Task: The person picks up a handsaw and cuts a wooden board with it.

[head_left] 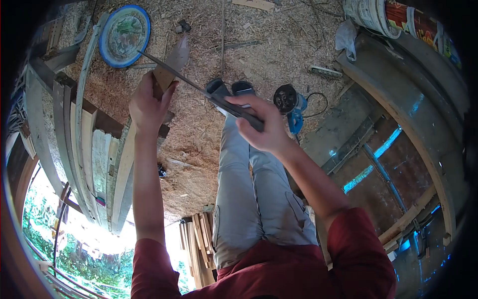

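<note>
My left hand [152,102] is closed around a flat, pointed piece [172,67], brown near my fingers and greyer toward its tip; it looks like wood, but I cannot be sure. In my right hand [264,124] is the dark handle of a long knife [184,78], its narrow blade seen nearly edge-on. The blade slants up and left across the pointed piece in this view; whether the two touch, I cannot tell. Both hands are raised in front of my body, above the floor.
Wood shavings cover the floor [194,144]. A blue-rimmed basin [102,42] lies at the upper left, near upright boards [99,154]. Right of my shoes sits a blue power tool [295,117] with a round dark disc. Buckets [368,17] and curved timber [398,104] line the right side.
</note>
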The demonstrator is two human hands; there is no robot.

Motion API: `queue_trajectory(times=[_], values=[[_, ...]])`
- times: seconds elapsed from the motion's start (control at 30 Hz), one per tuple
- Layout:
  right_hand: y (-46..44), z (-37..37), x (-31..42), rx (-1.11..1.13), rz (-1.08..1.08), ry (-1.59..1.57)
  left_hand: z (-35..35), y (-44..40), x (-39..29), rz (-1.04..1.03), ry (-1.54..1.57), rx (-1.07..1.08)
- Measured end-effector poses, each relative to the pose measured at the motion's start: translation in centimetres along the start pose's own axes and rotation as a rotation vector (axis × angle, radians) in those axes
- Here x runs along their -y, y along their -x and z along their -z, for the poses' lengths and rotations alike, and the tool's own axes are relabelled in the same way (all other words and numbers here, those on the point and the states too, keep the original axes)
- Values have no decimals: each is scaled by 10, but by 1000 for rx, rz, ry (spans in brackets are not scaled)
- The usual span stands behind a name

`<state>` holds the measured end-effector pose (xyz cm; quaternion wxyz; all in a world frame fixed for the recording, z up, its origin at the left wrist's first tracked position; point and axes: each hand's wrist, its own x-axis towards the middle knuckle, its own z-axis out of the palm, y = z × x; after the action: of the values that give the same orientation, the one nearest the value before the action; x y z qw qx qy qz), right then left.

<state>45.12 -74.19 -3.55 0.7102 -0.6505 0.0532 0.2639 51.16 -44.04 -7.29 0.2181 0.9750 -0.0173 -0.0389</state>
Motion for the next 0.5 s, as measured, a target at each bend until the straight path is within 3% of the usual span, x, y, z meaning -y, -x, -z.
queue_trajectory(times=[0.07,0.13,0.5], values=[[-20,-14,-1,-6,59,20,0,0,0,18,17,3],[-32,-23,2,4,-33,-26,2,-1,2,29,17,23],[26,6,-2,-49,-12,1,0,2,3,38,22,33]])
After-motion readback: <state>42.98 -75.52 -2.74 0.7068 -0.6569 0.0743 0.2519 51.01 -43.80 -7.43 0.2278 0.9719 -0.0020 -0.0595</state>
